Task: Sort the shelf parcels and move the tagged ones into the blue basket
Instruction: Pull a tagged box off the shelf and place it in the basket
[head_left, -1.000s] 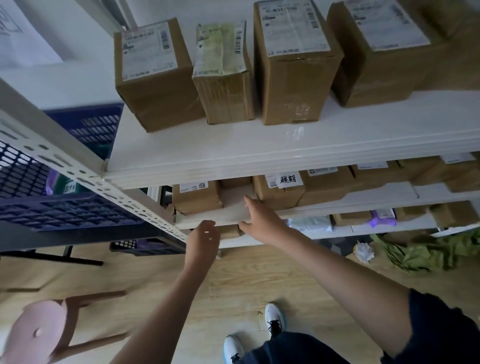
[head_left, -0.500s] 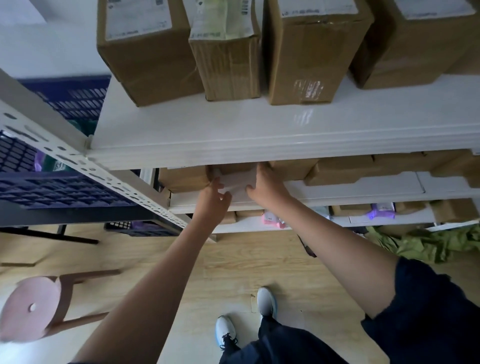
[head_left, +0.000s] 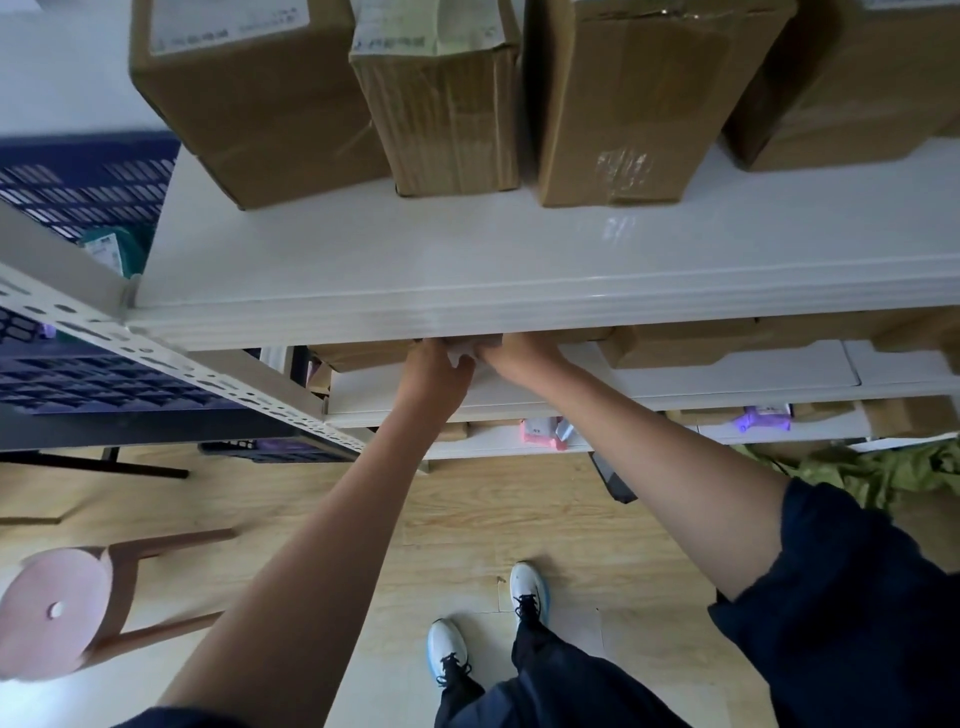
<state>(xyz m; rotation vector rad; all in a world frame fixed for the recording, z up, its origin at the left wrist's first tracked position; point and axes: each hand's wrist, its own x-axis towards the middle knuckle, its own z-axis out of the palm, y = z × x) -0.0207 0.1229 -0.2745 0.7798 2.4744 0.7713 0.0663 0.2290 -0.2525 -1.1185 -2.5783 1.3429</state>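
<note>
Both hands in under the top shelf, working a parcel out of the second tier.

My left hand (head_left: 439, 371) and right hand (head_left: 511, 353) are side by side at a small pale parcel (head_left: 462, 356) wedged among the brown boxes there; the shelf edge (head_left: 519, 317) hides my fingertips, so I cannot tell whether either hand is gripping it or only touching it. Sorting step, I reckon: next I need to slide it clear and turn it up to check for a tag. The blue basket (head_left: 88, 379) sits off to my left, beyond the slotted upright, well apart from my hands. Writing? Shipping labels top the big cardboard boxes (head_left: 441, 114) above, but they're blurred and unreadable.
</note>
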